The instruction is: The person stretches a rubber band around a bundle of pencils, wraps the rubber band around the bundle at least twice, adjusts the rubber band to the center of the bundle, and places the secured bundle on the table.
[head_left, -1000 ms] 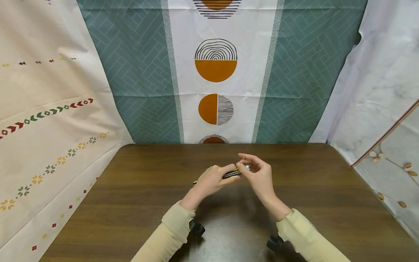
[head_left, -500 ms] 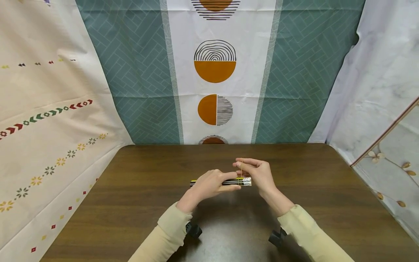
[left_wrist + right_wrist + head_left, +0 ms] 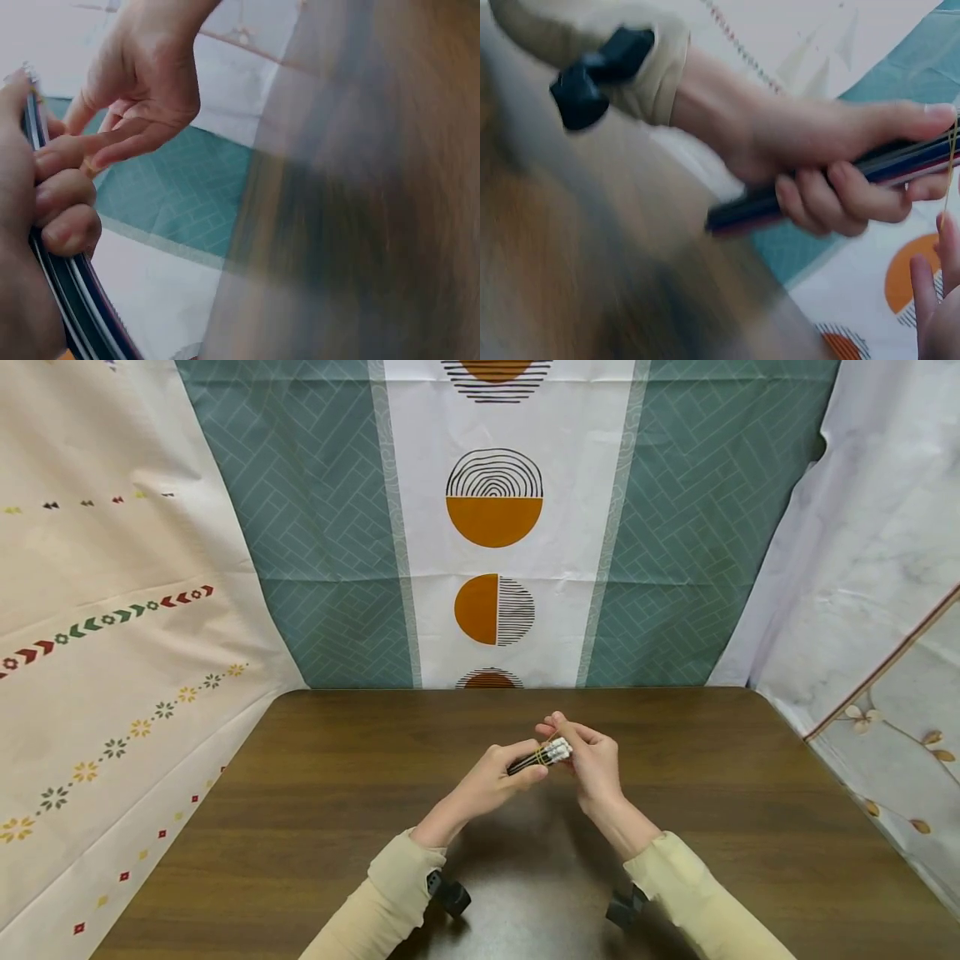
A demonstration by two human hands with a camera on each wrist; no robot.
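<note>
Black-striped pencils (image 3: 527,762) sat bundled above the brown table (image 3: 337,802), the left hand (image 3: 482,783) curled round them, while the right hand (image 3: 597,770), by their white ends (image 3: 559,749), held a stretched elastic band (image 3: 950,165).

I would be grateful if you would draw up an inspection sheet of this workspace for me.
Surface: brown wood-grain table, with a sheen near the person.
Job's things: bundle of slim, dark, striped pencils with white ends, held above the table; thin yellow elastic band around them near those ends.
Clutter: nothing seen.
Hands: left hand grips the pencils; right hand holds a stretched part of the band at its fingertips.
Cables: nothing seen.
Surroundings: teal-and-white fabric hanging with orange shapes behind; cream patterned cloth at left; white marbled cloth at right.
</note>
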